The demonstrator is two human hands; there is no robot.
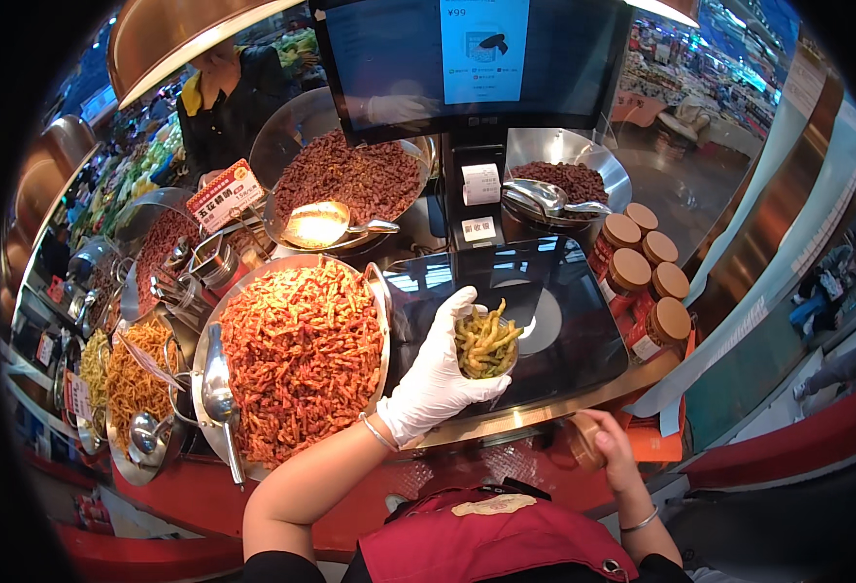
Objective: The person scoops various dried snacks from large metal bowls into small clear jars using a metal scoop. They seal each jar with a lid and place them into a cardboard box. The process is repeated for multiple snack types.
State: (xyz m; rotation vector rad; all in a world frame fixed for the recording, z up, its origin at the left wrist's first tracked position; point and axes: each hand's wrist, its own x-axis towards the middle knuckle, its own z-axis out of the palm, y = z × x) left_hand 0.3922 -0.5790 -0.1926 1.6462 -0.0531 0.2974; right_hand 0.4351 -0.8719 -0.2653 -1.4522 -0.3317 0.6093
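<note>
My left hand (435, 372), in a white glove, grips a clear tub of green pickled peppers (488, 342); some peppers stick up over its rim. The tub is held above the black glass top of a weighing scale (581, 321). Lower right, my bare right hand (612, 448) holds an orange-brown screw lid (585, 439) on edge, apart from the tub. Left of my gloved hand stands a large steel bowl of red, chilli-coated strips (300, 357), with a metal scoop (218, 393) lying at its left side.
A screen on a post (472, 65) stands behind the scale. Several lidded jars (628, 270) line the right side. Further bowls hold dark red food (355, 175), dark pieces (566, 182) and orange shreds (140, 372). A person in dark clothes (235, 95) stands across the counter, behind a price sign (225, 195).
</note>
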